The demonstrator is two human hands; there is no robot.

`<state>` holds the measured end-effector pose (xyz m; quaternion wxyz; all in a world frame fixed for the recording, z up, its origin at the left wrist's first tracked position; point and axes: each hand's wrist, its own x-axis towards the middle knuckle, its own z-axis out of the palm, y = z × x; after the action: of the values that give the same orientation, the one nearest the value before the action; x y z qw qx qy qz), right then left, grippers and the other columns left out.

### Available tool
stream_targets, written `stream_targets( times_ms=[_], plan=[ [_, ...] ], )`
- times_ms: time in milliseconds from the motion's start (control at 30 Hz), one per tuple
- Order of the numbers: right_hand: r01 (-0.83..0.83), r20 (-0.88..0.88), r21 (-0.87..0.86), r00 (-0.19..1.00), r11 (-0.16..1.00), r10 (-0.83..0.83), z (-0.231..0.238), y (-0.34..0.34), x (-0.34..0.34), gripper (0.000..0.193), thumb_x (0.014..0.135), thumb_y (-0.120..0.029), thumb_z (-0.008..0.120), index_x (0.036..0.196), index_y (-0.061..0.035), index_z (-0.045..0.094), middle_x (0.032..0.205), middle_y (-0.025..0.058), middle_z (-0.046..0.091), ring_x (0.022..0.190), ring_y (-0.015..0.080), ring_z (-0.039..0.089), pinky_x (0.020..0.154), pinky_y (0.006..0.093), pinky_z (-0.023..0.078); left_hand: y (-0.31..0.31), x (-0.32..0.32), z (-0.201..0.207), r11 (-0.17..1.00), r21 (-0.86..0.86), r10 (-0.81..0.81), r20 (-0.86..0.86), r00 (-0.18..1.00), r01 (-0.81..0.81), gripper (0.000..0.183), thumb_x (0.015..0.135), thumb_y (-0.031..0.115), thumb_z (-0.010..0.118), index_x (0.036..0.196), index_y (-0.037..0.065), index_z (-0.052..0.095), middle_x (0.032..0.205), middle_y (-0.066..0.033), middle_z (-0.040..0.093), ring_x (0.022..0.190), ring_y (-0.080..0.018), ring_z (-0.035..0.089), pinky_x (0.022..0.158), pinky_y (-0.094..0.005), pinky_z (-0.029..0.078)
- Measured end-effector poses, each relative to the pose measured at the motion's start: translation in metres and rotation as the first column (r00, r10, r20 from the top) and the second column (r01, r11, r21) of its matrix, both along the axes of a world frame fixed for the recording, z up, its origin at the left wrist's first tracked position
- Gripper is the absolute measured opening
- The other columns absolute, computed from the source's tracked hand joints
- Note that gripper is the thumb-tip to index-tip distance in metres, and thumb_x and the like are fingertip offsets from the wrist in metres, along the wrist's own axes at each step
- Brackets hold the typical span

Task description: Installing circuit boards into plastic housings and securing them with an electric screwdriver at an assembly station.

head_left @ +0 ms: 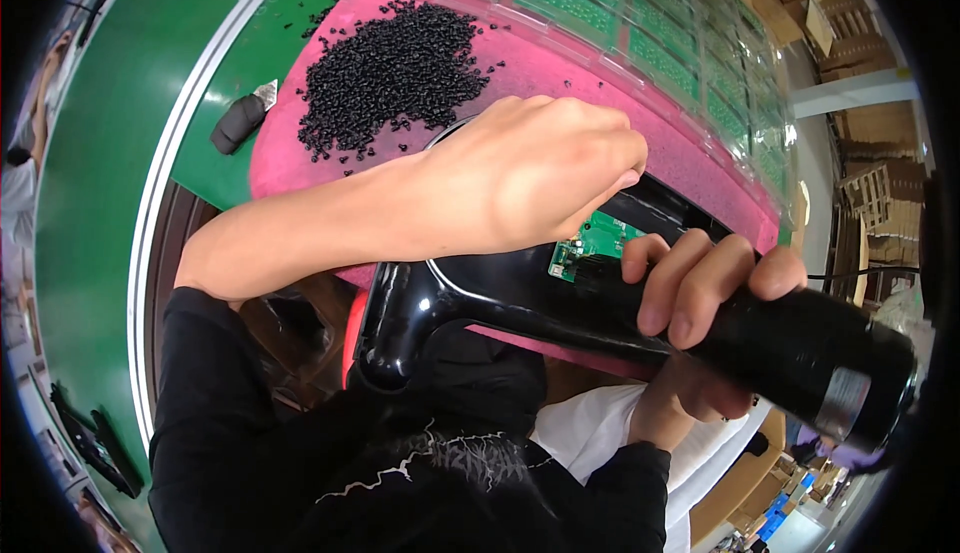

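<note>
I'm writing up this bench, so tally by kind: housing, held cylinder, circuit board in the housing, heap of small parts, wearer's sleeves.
Black housing: 1
Black cylinder: 1
Green circuit board: 1
Heap of small black parts: 1
Black sleeves: 2
Total: 6

The black housing is gleaming like smooth, glossy plastic; the black cylinder on the right is showing a smooth sheen. Far clear trays are glinting like plastic; the pink mat is looking matt.
</note>
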<state>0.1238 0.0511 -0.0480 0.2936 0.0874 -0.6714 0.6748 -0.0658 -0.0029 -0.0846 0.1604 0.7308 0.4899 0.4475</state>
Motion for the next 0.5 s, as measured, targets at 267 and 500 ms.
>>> stream_targets(
  times_ms=[267, 500],
  plan=[
    [0.210, 0.016, 0.005, 0.978, 0.978, -0.210, -0.004, -0.020, -0.006, 0.083, 0.072, -0.058, 0.075, 0.135, -0.0161, 0.041, 0.078, -0.0015, 0.053, 0.067, 0.0159, 0.051, 0.071, 0.0403, 0.040, -0.002, -0.005, 0.003, 0.993, -0.052, -0.110, -0.074, 0.991, 0.106, 0.015, 0.082, 0.013, 0.068, 0.086, -0.001, 0.062, 0.082, -0.0146, 0.062, 0.076, -0.0359, 0.062, 0.065, -0.0426, 0.050],
    [0.327, -0.082, -0.115, 0.938, 0.938, -0.337, 0.004, -0.029, 0.002, 0.078, 0.073, -0.048, 0.080, 0.133, -0.0158, 0.041, 0.080, 0.0010, 0.055, 0.070, 0.0190, 0.054, 0.076, 0.0402, 0.041, -0.006, -0.007, 0.004, 0.945, -0.219, -0.279, -0.142, 0.950, 0.245, 0.015, 0.076, 0.011, 0.070, 0.083, 0.000, 0.064, 0.082, -0.0123, 0.063, 0.079, -0.0340, 0.063, 0.068, -0.0425, 0.050]
  ],
)
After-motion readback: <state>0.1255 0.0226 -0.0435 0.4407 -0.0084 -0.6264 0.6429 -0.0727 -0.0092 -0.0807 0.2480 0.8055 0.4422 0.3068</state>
